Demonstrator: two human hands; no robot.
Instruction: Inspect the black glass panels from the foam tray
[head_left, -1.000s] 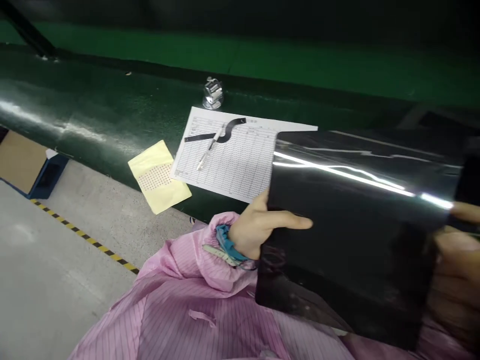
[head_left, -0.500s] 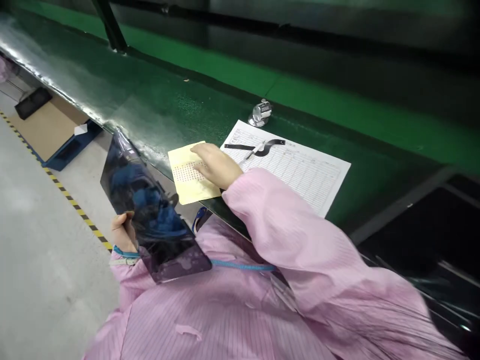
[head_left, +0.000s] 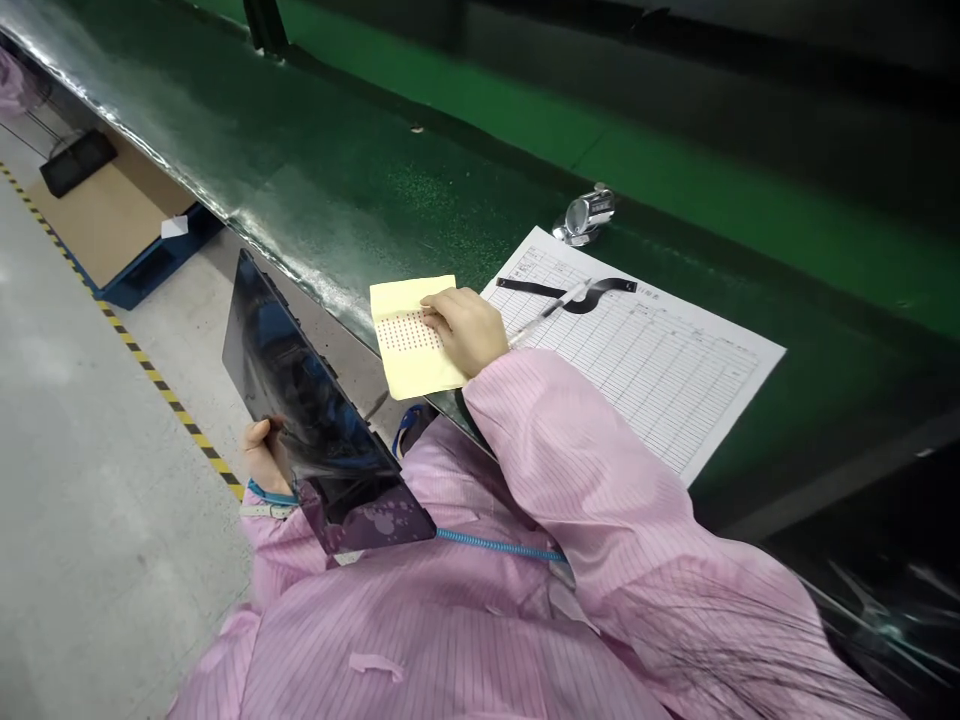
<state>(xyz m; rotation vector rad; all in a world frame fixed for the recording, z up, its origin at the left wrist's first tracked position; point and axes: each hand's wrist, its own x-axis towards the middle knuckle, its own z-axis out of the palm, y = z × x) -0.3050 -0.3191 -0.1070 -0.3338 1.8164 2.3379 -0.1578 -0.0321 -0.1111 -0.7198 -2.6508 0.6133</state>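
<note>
My left hand [head_left: 266, 455] grips a thin, glossy black display panel [head_left: 300, 390] by its left edge, with the thumb in sight and the other fingers behind it. The panel stands tilted in front of my body, off the bench edge. At the bench's front edge lies a yellow sheet of small red dot stickers [head_left: 405, 375], partly jutting over the edge. My right hand [head_left: 474, 328] rests on the sheet's right side, fingers bent and thumb close to them at the dots. Whether a single dot is between the fingertips is too small to tell.
A printed form [head_left: 667, 380] lies on the green bench [head_left: 322, 170], with a pen [head_left: 551, 312] and a black strip [head_left: 525, 288] on it. A metal tally counter [head_left: 589, 212] stands behind. On the floor to the left is a blue pallet [head_left: 142, 275] with cardboard.
My right thumb and fingertips have drawn closer together over the sticker sheet. The panel in my left hand has turned more edge-on. The view has shifted, so the bench things appear farther right.
</note>
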